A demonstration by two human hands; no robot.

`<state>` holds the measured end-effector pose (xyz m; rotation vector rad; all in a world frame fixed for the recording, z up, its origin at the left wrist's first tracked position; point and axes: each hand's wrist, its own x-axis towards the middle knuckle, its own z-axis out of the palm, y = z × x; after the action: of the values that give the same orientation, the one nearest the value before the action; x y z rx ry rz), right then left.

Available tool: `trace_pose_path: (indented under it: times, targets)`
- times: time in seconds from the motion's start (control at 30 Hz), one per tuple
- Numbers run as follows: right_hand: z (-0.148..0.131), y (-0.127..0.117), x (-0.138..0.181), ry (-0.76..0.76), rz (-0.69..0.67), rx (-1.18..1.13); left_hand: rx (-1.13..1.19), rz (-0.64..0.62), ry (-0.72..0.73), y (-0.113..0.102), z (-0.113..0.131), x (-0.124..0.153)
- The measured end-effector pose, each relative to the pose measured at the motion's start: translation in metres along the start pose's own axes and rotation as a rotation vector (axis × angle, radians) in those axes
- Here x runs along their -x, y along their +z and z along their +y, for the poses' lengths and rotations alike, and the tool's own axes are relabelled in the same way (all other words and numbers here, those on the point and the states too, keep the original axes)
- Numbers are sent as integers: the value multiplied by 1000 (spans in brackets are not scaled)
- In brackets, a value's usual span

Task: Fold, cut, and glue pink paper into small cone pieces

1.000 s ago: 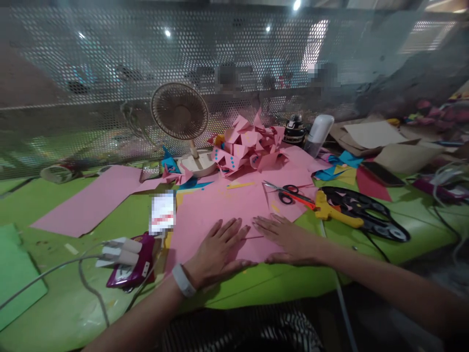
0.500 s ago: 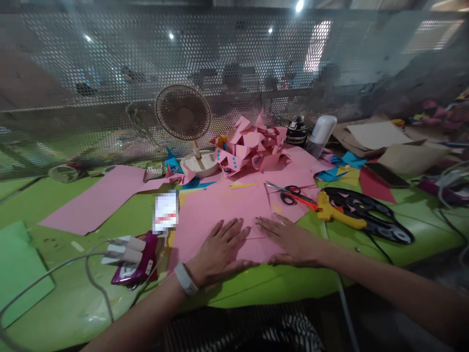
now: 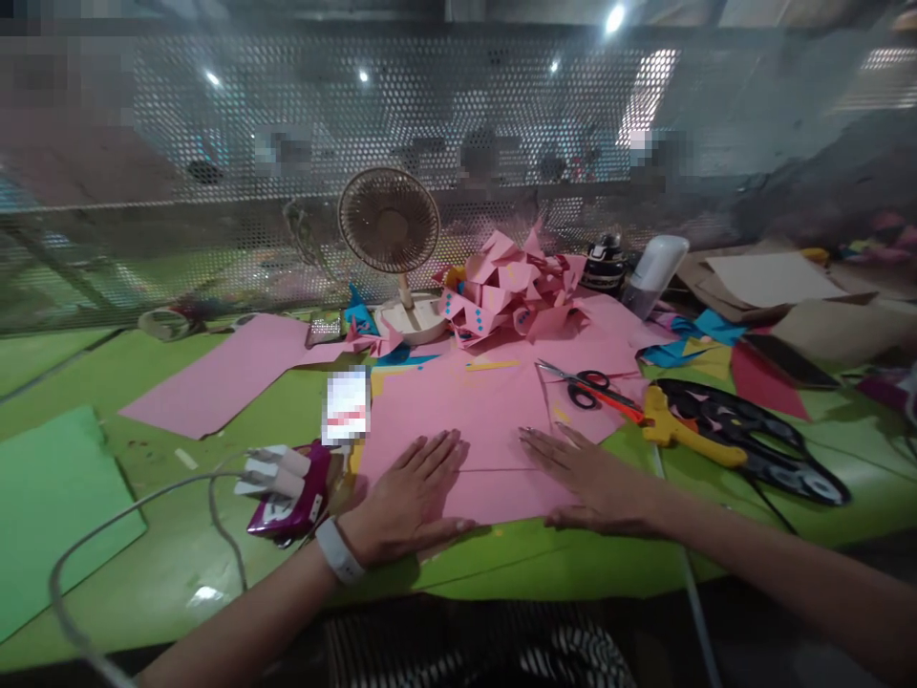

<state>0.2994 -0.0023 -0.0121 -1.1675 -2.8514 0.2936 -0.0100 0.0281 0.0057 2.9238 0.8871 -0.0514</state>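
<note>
My left hand (image 3: 408, 497) lies flat with fingers spread on a folded pink paper sheet (image 3: 487, 420) near the front edge of the green table (image 3: 179, 592). A white band sits on that wrist. My right hand (image 3: 591, 478) also lies flat and open on the same sheet, a short way to the right. A crease runs across the paper between the two hands. Neither hand holds anything.
Black-handled scissors (image 3: 591, 387) and a yellow glue gun (image 3: 680, 435) lie right of the sheet. A heap of folded pink paper pieces (image 3: 512, 287) and a small fan (image 3: 391, 225) stand behind. A purple power strip (image 3: 290, 487) with white plugs sits at left. Perforated metal screen behind.
My hands have slid apart along the crease, the left to the left and the right to the right. The view has shifted slightly leftward.
</note>
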Motion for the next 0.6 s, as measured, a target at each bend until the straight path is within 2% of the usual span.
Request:
trace_pose_path:
  times: [0.2,0.37,0.47,0.6]
  targets:
    - [-33,-13,-38,-40,6,54,10,27,0,3,1,1]
    - [-63,-10,-69,-103,-18,37,-13,33,12,5,-1,2]
    - [-61,-4,-65,-79,-14,37,-15,31,13,5,-2,1]
    - [-43,3,-38,1,-17,64,-9,28,14,3,-1,0]
